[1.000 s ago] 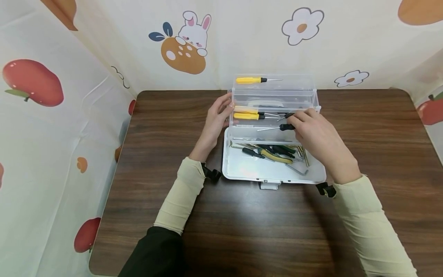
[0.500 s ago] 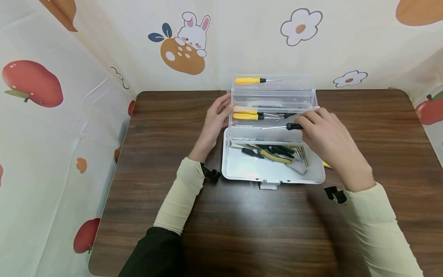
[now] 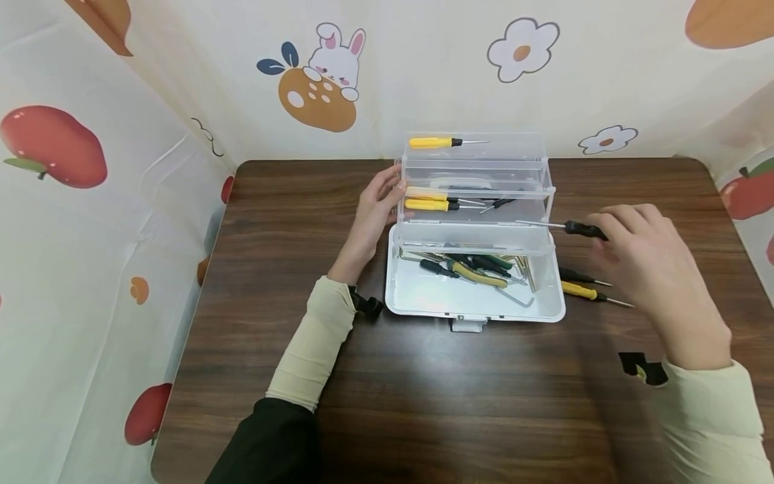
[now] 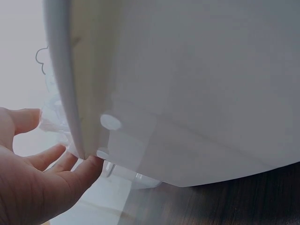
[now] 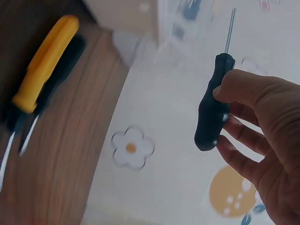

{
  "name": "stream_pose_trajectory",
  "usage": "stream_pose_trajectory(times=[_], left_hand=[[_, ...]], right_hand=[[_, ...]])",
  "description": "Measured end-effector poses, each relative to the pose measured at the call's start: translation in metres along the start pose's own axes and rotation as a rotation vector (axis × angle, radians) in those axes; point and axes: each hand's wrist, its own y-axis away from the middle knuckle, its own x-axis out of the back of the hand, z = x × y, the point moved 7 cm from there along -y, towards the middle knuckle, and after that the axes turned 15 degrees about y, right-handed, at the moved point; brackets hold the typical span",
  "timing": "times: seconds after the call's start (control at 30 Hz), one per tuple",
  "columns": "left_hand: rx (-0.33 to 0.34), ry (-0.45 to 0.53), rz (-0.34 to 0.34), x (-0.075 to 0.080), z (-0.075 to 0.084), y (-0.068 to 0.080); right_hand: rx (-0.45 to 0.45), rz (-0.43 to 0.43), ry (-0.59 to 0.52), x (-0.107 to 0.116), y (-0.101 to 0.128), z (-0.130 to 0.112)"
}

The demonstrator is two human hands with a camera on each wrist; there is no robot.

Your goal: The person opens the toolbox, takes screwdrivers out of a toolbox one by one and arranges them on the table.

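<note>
My right hand (image 3: 650, 259) pinches a black-handled screwdriver (image 5: 212, 105) between thumb and fingers, its thin shaft pointing left toward the toolbox in the head view. At the left side of the open toolbox (image 3: 417, 306), my left hand (image 3: 375, 208) touches the clear tray section with spread fingers; in the left wrist view its fingertips meet the box's edge. Two yellow-handled screwdrivers (image 3: 431, 205) and a small black one (image 3: 499, 204) lie in the middle clear tray. Another yellow screwdriver (image 3: 432, 142) lies in the upper tray.
The white bottom holds yellow-handled pliers (image 3: 478, 274), hex keys (image 3: 517, 299) and a dark-handled screwdriver (image 3: 437, 269). On the wooden table (image 3: 290, 222) right of the box lie a yellow screwdriver (image 3: 580, 290) and a black one (image 3: 577, 275). A printed curtain (image 3: 423, 67) hangs behind.
My right hand has lifted the black screwdriver from the middle tray and carried it right, past the box's edge. Two screwdrivers on the table are now uncovered. The left hand stays put.
</note>
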Motion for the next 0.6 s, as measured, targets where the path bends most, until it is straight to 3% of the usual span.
stream_pose_trajectory(times=[0.27,0.6], left_hand=[[0.008,-0.012,0.004,0.001,-0.001,0.001],[0.001,0.007,-0.004,0.0,0.0,0.0]], right_hand=[[-0.125,-0.02,0.051,-0.009,0.032,0.031],[-0.151,-0.151,0.008,-0.055,0.063,0.056]])
